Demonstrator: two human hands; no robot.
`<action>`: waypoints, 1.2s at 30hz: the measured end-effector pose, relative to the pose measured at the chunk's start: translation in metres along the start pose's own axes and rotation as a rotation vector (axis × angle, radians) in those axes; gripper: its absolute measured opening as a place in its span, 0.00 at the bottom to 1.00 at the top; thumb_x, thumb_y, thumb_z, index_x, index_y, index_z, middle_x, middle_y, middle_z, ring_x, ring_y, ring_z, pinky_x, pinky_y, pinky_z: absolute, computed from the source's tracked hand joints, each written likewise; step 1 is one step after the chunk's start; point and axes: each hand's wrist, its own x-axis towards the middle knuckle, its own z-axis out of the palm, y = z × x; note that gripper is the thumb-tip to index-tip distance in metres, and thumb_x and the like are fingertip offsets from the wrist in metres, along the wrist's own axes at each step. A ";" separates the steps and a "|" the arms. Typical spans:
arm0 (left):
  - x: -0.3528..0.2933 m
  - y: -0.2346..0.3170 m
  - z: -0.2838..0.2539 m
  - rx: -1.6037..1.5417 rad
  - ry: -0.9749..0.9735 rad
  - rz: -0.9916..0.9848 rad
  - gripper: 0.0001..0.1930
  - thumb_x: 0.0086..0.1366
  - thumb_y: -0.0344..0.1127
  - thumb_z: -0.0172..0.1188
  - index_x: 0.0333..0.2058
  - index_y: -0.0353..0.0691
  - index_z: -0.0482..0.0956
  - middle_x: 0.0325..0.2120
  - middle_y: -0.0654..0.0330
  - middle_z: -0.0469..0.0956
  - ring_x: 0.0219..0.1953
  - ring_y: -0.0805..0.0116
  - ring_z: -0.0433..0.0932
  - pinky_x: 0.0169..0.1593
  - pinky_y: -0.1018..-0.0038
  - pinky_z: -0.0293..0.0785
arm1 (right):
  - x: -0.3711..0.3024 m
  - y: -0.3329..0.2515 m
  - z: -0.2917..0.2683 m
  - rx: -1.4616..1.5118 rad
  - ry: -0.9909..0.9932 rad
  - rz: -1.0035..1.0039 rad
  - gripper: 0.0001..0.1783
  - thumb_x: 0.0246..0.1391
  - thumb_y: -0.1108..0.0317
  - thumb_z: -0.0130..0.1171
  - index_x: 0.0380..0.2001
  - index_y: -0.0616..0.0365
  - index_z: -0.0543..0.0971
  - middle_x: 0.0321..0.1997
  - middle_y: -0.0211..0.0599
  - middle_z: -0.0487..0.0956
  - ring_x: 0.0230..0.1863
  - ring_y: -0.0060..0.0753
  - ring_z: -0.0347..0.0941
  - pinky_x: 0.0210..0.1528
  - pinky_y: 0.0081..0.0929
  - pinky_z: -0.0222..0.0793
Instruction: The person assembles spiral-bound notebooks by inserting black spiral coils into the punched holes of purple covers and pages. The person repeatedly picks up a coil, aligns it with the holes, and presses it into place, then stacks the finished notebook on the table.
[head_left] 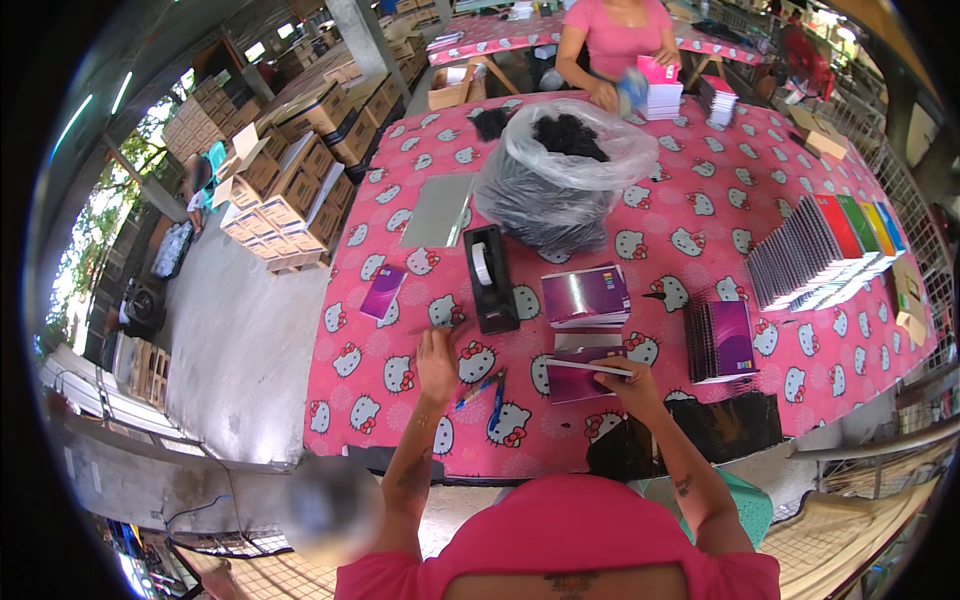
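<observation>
My right hand grips a purple notebook by its right edge, its cover lying on the tablecloth and its pages tilted up. Just beyond lies a stack of purple notebooks. My left hand is over the table left of that notebook, fingertips pinched together near a thin dark streak too blurred to name. A black tape dispenser stands beyond this hand. Between my hands lie slim blue-handled tools. A single purple notebook rests farther left. Spiral-bound purple notebooks stand in a row to the right.
A clear plastic bag full of black coils or strands stands mid-table beside a clear sheet. Multicoloured spiral notebooks are stacked at right. Across the pink tablecloth, a person handles notebooks. Cardboard boxes are piled at left.
</observation>
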 end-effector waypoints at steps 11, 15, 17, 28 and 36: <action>-0.012 0.144 -0.038 -0.466 -0.209 0.090 0.08 0.61 0.26 0.65 0.40 0.38 0.84 0.30 0.58 0.78 0.26 0.63 0.77 0.28 0.70 0.72 | -0.001 0.000 0.004 0.103 0.009 0.036 0.15 0.59 0.77 0.64 0.49 0.60 0.83 0.38 0.27 0.82 0.36 0.14 0.71 0.39 0.15 0.67; -0.010 0.146 -0.032 -0.531 -0.177 0.087 0.08 0.62 0.27 0.65 0.40 0.36 0.84 0.31 0.57 0.80 0.26 0.64 0.78 0.27 0.71 0.71 | 0.000 0.004 0.004 0.110 0.010 0.017 0.14 0.59 0.77 0.63 0.49 0.61 0.83 0.38 0.27 0.82 0.37 0.14 0.71 0.40 0.15 0.68; -0.009 0.148 -0.033 -0.559 -0.181 0.080 0.07 0.63 0.28 0.65 0.40 0.36 0.84 0.30 0.57 0.79 0.26 0.64 0.78 0.26 0.71 0.71 | 0.001 0.002 0.003 0.132 0.004 0.057 0.14 0.60 0.76 0.63 0.49 0.61 0.83 0.39 0.27 0.82 0.37 0.14 0.72 0.40 0.15 0.68; 0.009 0.142 -0.029 -0.564 -0.448 -0.164 0.08 0.67 0.34 0.62 0.39 0.35 0.83 0.20 0.55 0.80 0.19 0.64 0.78 0.26 0.71 0.72 | -0.001 0.001 0.002 0.095 -0.004 -0.016 0.13 0.61 0.74 0.63 0.48 0.62 0.82 0.37 0.23 0.81 0.37 0.13 0.70 0.40 0.16 0.67; 0.024 0.130 -0.030 -0.598 -0.543 0.190 0.11 0.65 0.37 0.64 0.44 0.41 0.82 0.30 0.56 0.76 0.28 0.59 0.77 0.34 0.66 0.74 | -0.002 0.010 0.006 0.074 -0.016 -0.083 0.14 0.61 0.74 0.63 0.51 0.58 0.82 0.40 0.23 0.80 0.41 0.14 0.69 0.45 0.18 0.69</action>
